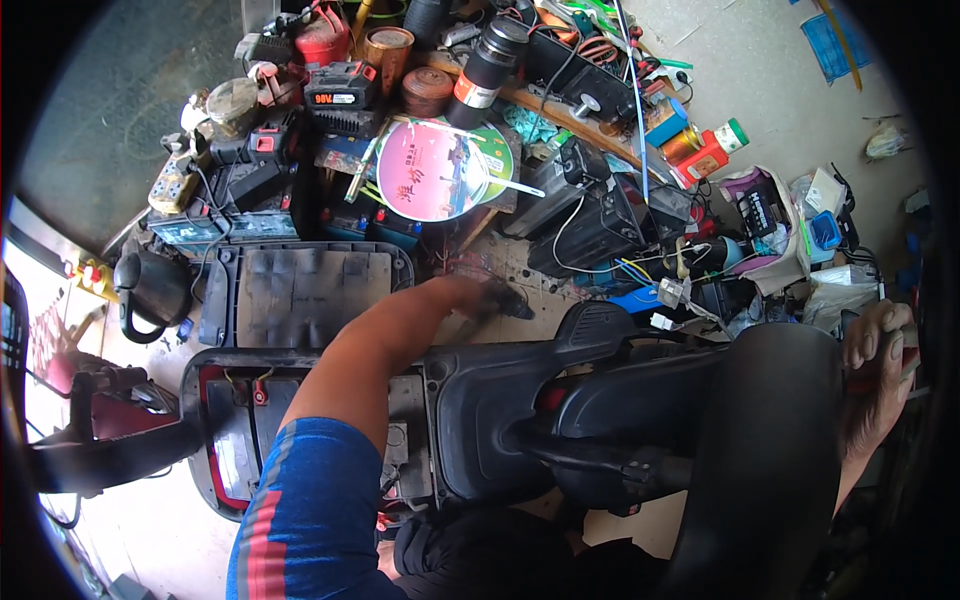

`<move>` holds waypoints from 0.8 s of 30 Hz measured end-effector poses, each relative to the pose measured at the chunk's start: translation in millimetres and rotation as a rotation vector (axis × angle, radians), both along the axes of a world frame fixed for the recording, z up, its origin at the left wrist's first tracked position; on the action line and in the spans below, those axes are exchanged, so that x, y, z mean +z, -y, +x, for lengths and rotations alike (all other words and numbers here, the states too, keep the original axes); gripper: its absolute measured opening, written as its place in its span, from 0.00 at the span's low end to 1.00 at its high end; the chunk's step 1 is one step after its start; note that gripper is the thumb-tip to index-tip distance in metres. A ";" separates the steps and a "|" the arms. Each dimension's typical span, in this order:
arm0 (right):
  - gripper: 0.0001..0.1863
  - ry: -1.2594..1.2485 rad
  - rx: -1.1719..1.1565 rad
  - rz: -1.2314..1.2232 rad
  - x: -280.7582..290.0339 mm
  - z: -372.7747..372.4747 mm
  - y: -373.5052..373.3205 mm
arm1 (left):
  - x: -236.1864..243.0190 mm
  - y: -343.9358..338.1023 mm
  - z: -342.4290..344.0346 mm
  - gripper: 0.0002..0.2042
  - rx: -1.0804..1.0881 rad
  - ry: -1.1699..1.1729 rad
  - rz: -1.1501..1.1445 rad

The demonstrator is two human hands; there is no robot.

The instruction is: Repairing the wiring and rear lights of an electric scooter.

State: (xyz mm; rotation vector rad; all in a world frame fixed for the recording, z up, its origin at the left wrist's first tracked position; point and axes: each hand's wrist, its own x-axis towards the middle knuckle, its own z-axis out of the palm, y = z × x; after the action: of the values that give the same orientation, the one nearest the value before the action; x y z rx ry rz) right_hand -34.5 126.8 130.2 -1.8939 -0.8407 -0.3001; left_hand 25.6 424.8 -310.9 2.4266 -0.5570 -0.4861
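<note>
My left arm reaches across an electric scooter (pixel 480 420) with an open battery bay. My left hand (pixel 470 295) is smeared by motion over the floor beyond the scooter, beside a small dark object (pixel 510 300); whether it grips that object is unclear. In the bay, dark batteries (pixel 235 440) carry a red terminal (pixel 262 392) and wires. A black-rimmed cover panel (pixel 315 290) lies just beyond the bay. At the far right, my right hand (pixel 880 350) is closed beside a wide curved black part (pixel 765 420). A reddish edge shows by its fingers; what it holds is mostly hidden.
Beyond the scooter stand a battery pile (pixel 240 210), a round pink hand fan (pixel 430 170), a black flask (pixel 490 75) and a power-tool battery (pixel 340 85). A kettle (pixel 155 290) sits left; a bag of parts (pixel 765 215) and loose cables lie right.
</note>
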 end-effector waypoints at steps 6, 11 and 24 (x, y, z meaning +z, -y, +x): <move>0.13 0.014 0.051 -0.065 -0.3 2.4 -0.3 | -41.1 2.4 14.3 0.24 0.245 -0.093 0.078; 0.13 -0.014 0.055 -0.023 -4.4 5.3 -3.8 | -93.5 -21.3 28.2 0.26 0.807 -0.148 0.145; 0.13 -0.015 0.067 0.009 -2.4 1.8 -3.7 | -115.6 -60.9 61.5 0.30 0.471 -0.149 0.349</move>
State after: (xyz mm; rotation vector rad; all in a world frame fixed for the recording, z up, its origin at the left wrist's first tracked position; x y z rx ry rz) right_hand -32.6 130.5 127.8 -1.8535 -0.8888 -0.2480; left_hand 87.0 485.7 -426.6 2.6999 0.1833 -0.5875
